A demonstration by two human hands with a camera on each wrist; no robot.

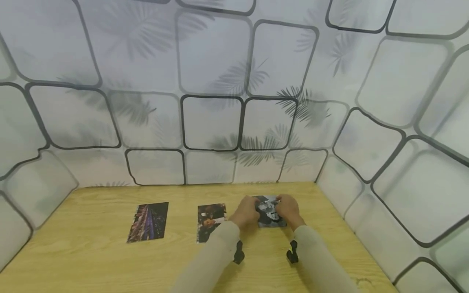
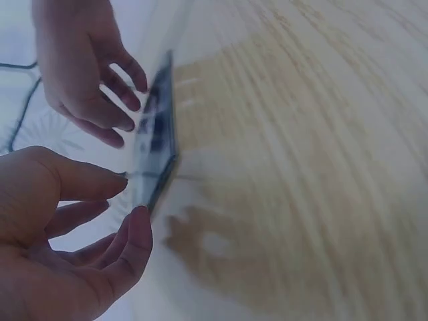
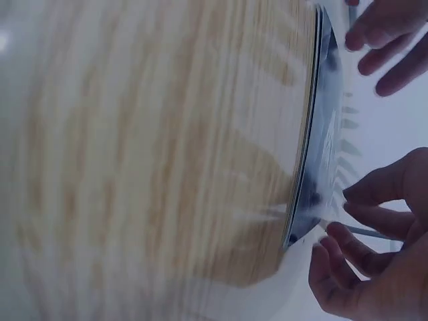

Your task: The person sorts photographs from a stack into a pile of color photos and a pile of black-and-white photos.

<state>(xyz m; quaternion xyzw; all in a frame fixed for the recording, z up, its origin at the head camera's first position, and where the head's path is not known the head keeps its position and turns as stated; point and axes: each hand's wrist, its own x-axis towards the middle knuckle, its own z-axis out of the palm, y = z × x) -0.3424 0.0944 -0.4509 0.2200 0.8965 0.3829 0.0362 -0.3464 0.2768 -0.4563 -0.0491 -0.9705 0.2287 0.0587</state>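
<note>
While its two sides are partly covered by fingers, the grey picture lies on the right-hand part of the table, toward the far edge. Its near edge runs roughly crosswise in front of the person and its sides run away toward the wall; which of these is the long axis cannot be told with the hands over it. It is a thin, flat sheet with square corners, printed in black, grey and white, a pale, broken shape standing out on a dark ground. From the right wrist its edge shows as fine dark and light lines.

The left hand is at the left side, thumb and fingers loosely bent with a gap between them; the right hand is at the right side, its fingers likewise parted. Whether any fingertip touches the sheet cannot be told.

Just left of the left hand lies a colour photo, partly behind the pale left sleeve. Further left, well apart, is a dark photo with a purple streak.
</note>
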